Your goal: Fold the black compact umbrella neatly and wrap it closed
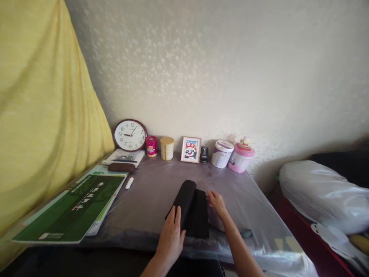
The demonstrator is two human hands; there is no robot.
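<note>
A black sheet-like item [198,215], partly rolled or folded over, lies near the table's front edge. Its left part curves up into a rounded roll, while the right part lies flat; what it is exactly I cannot tell. My left hand [172,232] rests on the lower end of the roll with its fingers stretched out and the thumb apart. At the upper right edge of the flat part, my right hand [215,202] has its thumb and fingers pinched together on the black item. Something pale and purplish [215,219] shows under my right wrist, mostly hidden.
A clear-covered table [138,215] holds a green book [72,207], brown case [121,167] and white stick-shaped object [129,183] at left. A clock [130,135], picture frame [191,149] and several canisters [222,154] line the wall. Right of the table sits a plastic-wrapped bundle [323,196].
</note>
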